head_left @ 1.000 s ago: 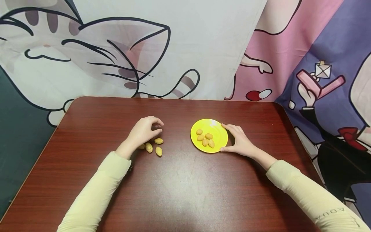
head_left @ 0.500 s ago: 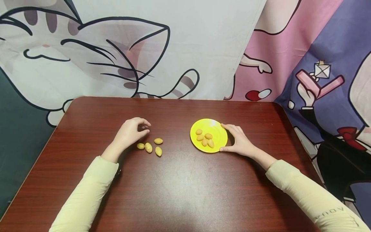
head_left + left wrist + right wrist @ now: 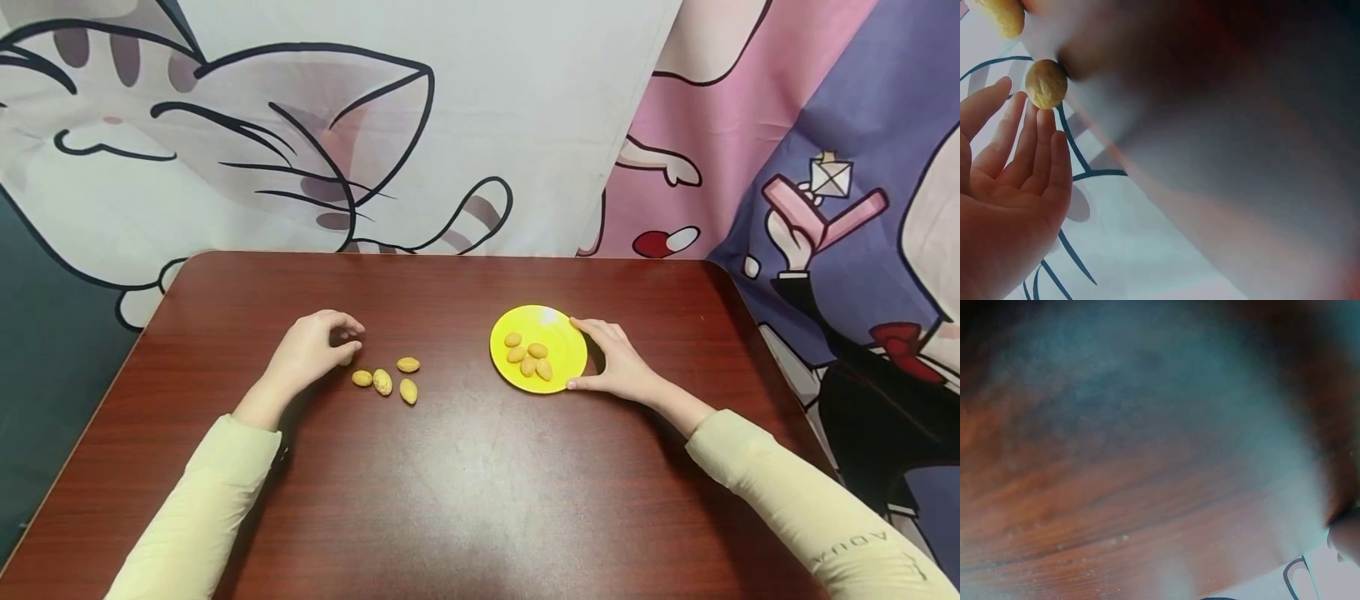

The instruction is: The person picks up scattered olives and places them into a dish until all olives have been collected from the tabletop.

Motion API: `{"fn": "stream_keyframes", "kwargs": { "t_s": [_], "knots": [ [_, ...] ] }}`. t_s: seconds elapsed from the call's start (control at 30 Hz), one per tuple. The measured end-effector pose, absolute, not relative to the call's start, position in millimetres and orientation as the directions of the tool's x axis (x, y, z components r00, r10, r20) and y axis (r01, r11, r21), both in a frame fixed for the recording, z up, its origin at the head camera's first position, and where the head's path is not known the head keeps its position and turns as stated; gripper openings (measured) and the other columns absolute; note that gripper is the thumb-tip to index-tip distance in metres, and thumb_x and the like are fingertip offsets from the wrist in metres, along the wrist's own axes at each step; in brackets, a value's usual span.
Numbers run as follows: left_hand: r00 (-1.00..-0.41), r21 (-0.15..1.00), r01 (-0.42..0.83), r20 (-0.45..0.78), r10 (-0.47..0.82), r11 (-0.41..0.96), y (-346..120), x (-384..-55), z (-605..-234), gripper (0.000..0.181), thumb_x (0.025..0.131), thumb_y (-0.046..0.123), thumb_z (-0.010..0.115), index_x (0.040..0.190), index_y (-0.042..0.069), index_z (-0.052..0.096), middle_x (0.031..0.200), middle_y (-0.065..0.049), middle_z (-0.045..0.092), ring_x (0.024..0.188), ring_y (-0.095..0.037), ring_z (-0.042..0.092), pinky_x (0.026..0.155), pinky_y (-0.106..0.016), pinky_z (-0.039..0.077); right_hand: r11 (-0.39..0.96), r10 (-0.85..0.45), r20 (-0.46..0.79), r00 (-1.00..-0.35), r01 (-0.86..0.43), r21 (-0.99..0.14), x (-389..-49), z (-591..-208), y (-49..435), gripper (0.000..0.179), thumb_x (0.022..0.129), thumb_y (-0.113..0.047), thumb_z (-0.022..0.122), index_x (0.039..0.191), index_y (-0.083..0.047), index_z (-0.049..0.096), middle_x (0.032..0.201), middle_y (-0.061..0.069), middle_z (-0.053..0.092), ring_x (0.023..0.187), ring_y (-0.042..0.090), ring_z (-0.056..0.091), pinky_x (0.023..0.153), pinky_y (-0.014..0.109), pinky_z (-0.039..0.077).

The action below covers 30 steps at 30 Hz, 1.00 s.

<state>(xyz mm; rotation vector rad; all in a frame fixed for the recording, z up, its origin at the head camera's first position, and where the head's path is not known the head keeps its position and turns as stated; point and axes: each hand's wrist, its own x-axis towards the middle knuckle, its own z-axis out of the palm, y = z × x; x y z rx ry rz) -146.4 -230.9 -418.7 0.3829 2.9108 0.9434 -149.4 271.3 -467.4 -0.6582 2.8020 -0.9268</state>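
On the brown table lie several oval, yellow-brown nut-like pieces (image 3: 382, 382), left of the middle. My left hand (image 3: 306, 352) is just left of them, palm turned inward, fingers loosely bent. In the left wrist view its fingertips come right up to one wrinkled piece (image 3: 1046, 84), and a second piece (image 3: 1004, 17) shows at the upper corner. To the right is a round yellow plate (image 3: 558, 332) with several of the same pieces (image 3: 537, 351) on it. My right hand (image 3: 617, 363) holds the plate's right rim between thumb and fingers.
The brown table (image 3: 465, 517) ends at a rounded back edge. Behind it hangs a cartoon-printed cloth (image 3: 570, 125), white on the left, pink and blue on the right. The right wrist view is mostly blurred tabletop.
My left hand has moved left and a little nearer to me, uncovering the leftmost piece on the table. My right hand and the plate stay in place.
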Motion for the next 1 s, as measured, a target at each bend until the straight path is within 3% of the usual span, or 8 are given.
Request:
{"fn": "stream_keyframes", "kwargs": {
  "t_s": [0.33,0.7,1.0],
  "knots": [
    [-0.967,0.562,0.219,0.014,0.255,0.798,-242.1,-137.7,-420.6,0.023,0.092,0.007,0.078,0.115,0.002,0.076,0.112,-0.018,0.075,0.106,-0.035,0.068,0.097,-0.055,0.054,0.719,-0.438,0.022,-0.899,-0.365,-0.591,-148.9,-467.3,270.6,0.110,0.074,-0.033,0.097,0.163,-0.007,0.039,0.160,0.019,0.047,0.144,0.040,0.037,0.117,0.061,0.033],
    [-0.963,0.534,0.231,0.004,0.270,0.813,-251.1,-133.0,-424.8,0.022,0.093,0.016,0.080,0.111,0.004,0.077,0.110,-0.015,0.076,0.103,-0.032,0.069,0.093,-0.050,0.054,0.715,-0.441,0.030,-0.897,-0.371,-0.592,-147.9,-466.8,269.9,0.109,0.073,-0.032,0.097,0.162,-0.006,0.039,0.160,0.020,0.046,0.146,0.041,0.036,0.118,0.063,0.032],
    [-0.964,0.529,0.215,-0.020,0.265,0.821,-252.5,-132.7,-423.3,0.019,0.093,0.018,0.081,0.107,0.006,0.078,0.097,-0.009,0.075,0.094,-0.025,0.068,0.086,-0.043,0.052,0.712,-0.446,0.038,-0.894,-0.380,-0.591,-148.3,-467.2,270.3,0.110,0.073,-0.032,0.098,0.162,-0.006,0.039,0.159,0.019,0.047,0.144,0.040,0.037,0.117,0.060,0.032]
  ]
}}
